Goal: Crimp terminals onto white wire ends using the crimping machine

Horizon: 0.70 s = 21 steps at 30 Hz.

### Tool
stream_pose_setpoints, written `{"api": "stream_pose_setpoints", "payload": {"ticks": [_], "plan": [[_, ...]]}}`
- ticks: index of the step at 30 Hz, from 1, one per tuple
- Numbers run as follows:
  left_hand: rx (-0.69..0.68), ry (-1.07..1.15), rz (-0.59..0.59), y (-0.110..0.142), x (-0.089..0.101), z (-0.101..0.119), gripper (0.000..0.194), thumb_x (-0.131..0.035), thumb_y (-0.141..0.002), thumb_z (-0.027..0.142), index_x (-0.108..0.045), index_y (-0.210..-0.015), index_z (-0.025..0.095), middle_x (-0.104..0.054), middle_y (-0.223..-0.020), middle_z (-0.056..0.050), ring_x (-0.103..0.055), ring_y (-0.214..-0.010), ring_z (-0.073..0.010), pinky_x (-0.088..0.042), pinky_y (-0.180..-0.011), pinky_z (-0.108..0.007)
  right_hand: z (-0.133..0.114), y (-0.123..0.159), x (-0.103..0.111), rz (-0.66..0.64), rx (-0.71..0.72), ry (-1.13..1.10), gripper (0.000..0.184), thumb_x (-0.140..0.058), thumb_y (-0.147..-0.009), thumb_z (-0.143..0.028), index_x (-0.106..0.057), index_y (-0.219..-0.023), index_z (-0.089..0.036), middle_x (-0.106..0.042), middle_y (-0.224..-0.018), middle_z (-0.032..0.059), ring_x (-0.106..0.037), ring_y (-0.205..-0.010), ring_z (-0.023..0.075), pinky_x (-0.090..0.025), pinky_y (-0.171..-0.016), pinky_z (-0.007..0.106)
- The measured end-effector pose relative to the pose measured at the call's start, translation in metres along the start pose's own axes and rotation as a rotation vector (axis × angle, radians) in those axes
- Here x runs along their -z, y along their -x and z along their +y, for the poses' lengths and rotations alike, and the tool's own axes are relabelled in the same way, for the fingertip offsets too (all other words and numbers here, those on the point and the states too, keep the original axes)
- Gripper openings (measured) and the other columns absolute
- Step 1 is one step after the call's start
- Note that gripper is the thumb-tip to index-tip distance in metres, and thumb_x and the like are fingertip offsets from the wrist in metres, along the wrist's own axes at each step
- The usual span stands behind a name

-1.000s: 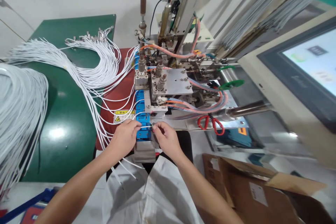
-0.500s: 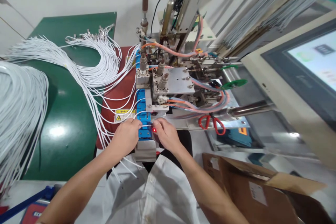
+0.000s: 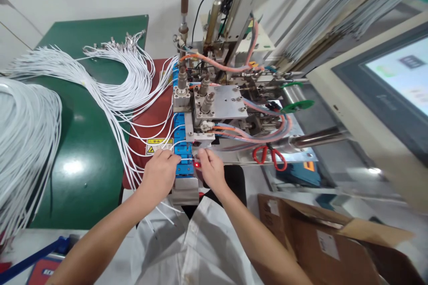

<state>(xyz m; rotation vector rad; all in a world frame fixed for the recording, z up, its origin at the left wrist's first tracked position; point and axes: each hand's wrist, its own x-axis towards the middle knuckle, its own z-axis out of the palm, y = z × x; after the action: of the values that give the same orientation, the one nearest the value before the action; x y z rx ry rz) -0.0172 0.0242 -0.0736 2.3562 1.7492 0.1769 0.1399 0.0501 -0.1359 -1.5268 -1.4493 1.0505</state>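
Observation:
A white cable [image 3: 186,159] lies across a blue clamp block [image 3: 184,169] at the near end of a row of such blocks. My left hand [image 3: 161,170] is closed and pinches this cable at the left edge of the blocks. On the other side, my right hand [image 3: 211,169] has its thumb and fingers pressed together beside the cable's right end; what lies between the fingertips is hidden. A small red light [image 3: 197,165] glows just below the right fingertips. More white cables run from the blocks to a large bundle [image 3: 117,98] on the left.
A metal machine [image 3: 220,102] with orange tubes stands behind the blocks. Red-handled scissors [image 3: 270,156] and a green wire spool [image 3: 297,98] are at its right. A screen [image 3: 397,71] is far right, above cardboard boxes [image 3: 321,236]. A coiled white cable bundle [image 3: 30,142] rests on the green table [image 3: 87,191].
My right fingers have shifted from gripping the cable's dark end to a straighter, more upright pose beside it. The red light has come into view. My left hand has stayed on the cable.

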Motion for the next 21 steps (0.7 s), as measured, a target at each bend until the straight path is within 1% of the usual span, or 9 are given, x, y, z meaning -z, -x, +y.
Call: {"api": "stream_pose_setpoints", "payload": {"ticks": [2,4,6,8,11,12,14,17,21], "plan": [[-0.030,0.050,0.030,0.003,-0.003,-0.005,0.025,-0.040,-0.086,0.011,-0.060,-0.099,0.016,-0.062,-0.094,-0.009,-0.056,-0.086,-0.0211,-0.044,-0.079,-0.034,0.001,-0.001,0.003,0.075,-0.040,-0.111,0.037,-0.038,-0.086,-0.044,-0.045,-0.059,-0.019,-0.042,-0.053,-0.0042,-0.042,-0.054,0.0119,-0.033,-0.055,0.024],[-0.064,0.068,0.106,0.009,-0.002,-0.010,0.026,-0.040,-0.087,0.014,-0.054,-0.109,0.013,-0.060,-0.105,-0.011,-0.054,-0.096,-0.0213,-0.043,-0.084,-0.034,0.002,0.000,0.008,0.114,-0.054,-0.215,0.037,-0.039,-0.085,-0.045,-0.047,-0.060,-0.019,-0.042,-0.053,-0.0039,-0.041,-0.053,0.0114,-0.033,-0.054,0.024],[-0.120,0.092,0.139,0.019,0.004,-0.013,0.025,-0.042,-0.088,0.018,-0.052,-0.110,0.014,-0.058,-0.108,-0.011,-0.053,-0.099,-0.0207,-0.042,-0.087,-0.033,0.005,0.001,0.013,0.130,-0.060,-0.296,0.039,-0.040,-0.085,-0.046,-0.048,-0.059,-0.018,-0.041,-0.053,-0.0040,-0.038,-0.051,0.0105,-0.031,-0.051,0.024],[-0.205,0.134,0.026,0.033,0.014,-0.016,0.019,-0.045,-0.088,0.023,-0.055,-0.103,0.016,-0.061,-0.098,-0.006,-0.054,-0.091,-0.0180,-0.043,-0.083,-0.031,0.009,0.002,0.018,0.146,-0.064,-0.366,0.041,-0.042,-0.084,-0.047,-0.047,-0.057,-0.018,-0.041,-0.052,-0.0040,-0.036,-0.049,0.0098,-0.029,-0.049,0.024],[-0.311,0.102,-0.259,0.054,0.027,-0.020,0.010,-0.054,-0.083,0.023,-0.058,-0.092,0.020,-0.058,-0.088,-0.003,-0.052,-0.085,-0.0174,-0.043,-0.077,-0.031,0.013,0.003,0.023,0.155,-0.068,-0.433,0.042,-0.044,-0.083,-0.048,-0.047,-0.055,-0.017,-0.042,-0.052,-0.0038,-0.035,-0.048,0.0094,-0.028,-0.048,0.024],[-0.318,0.064,-0.310,0.060,0.030,-0.022,0.005,-0.055,-0.082,0.020,-0.059,-0.085,0.020,-0.056,-0.088,-0.003,-0.051,-0.085,-0.0181,-0.042,-0.077,-0.032,0.014,0.002,0.024,0.155,-0.069,-0.444,0.042,-0.045,-0.083,-0.048,-0.048,-0.055,-0.017,-0.042,-0.052,-0.0037,-0.035,-0.048,0.0093,-0.028,-0.047,0.024],[-0.307,0.005,-0.341,0.067,0.031,-0.023,0.010,-0.052,-0.081,0.013,-0.058,-0.075,0.018,-0.055,-0.087,-0.004,-0.050,-0.087,-0.0188,-0.041,-0.076,-0.033,0.012,0.003,0.025,0.151,-0.075,-0.459,0.042,-0.046,-0.082,-0.048,-0.048,-0.054,-0.017,-0.042,-0.051,-0.0038,-0.036,-0.048,0.0091,-0.028,-0.047,0.023],[-0.289,0.058,-0.286,0.065,0.029,-0.019,0.014,-0.046,-0.085,0.013,-0.057,-0.077,0.018,-0.056,-0.085,-0.004,-0.051,-0.083,-0.0174,-0.041,-0.075,-0.032,0.005,0.008,0.025,0.123,-0.070,-0.475,0.041,-0.047,-0.083,-0.046,-0.050,-0.054,-0.017,-0.043,-0.050,-0.0035,-0.037,-0.048,0.0090,-0.029,-0.047,0.023],[-0.139,0.283,-0.055,0.049,0.022,-0.008,0.014,-0.042,-0.089,0.023,-0.056,-0.087,0.019,-0.060,-0.081,-0.001,-0.056,-0.075,-0.0140,-0.043,-0.071,-0.028,-0.007,0.026,0.025,0.000,0.060,-0.552,0.036,-0.044,-0.086,-0.040,-0.060,-0.064,-0.017,-0.054,-0.061,0.0004,-0.046,-0.054,0.0109,-0.037,-0.052,0.025]]}}
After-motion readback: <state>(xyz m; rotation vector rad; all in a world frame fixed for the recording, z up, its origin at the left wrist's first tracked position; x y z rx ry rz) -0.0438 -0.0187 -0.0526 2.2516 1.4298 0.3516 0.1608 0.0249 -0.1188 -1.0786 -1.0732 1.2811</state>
